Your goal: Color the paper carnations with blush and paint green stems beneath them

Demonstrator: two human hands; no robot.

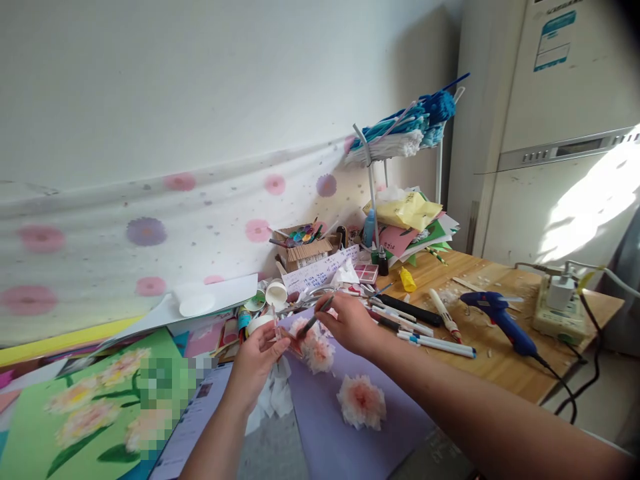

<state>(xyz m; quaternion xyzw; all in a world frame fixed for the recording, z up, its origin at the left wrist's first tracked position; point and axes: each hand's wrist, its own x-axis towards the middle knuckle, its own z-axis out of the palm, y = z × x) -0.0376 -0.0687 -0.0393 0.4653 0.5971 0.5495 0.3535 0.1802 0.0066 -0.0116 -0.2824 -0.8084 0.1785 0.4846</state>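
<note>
My right hand [347, 323] grips a paintbrush [325, 307], its dark bristles pointing down and left. Close beside it, my left hand [263, 353] pinches a small clear, pink-tinted object [295, 345] whose kind I cannot make out. The brush tip is at this object; whether they touch is unclear. Just behind the brush, a ruffled white-and-pink paper flower [320, 353] lies on a purple sheet [320, 413]. Nearer to me on that sheet is a second paper flower [362, 402], pink in its centre.
At left lies a green sheet with painted flowers [85, 393]. Markers [440, 345], a blue glue gun [500, 320] and a power strip [560, 310] with cables are at right. Behind stand a cardboard box [306, 255], a paper cup [277, 293] and pipe cleaners [410, 127].
</note>
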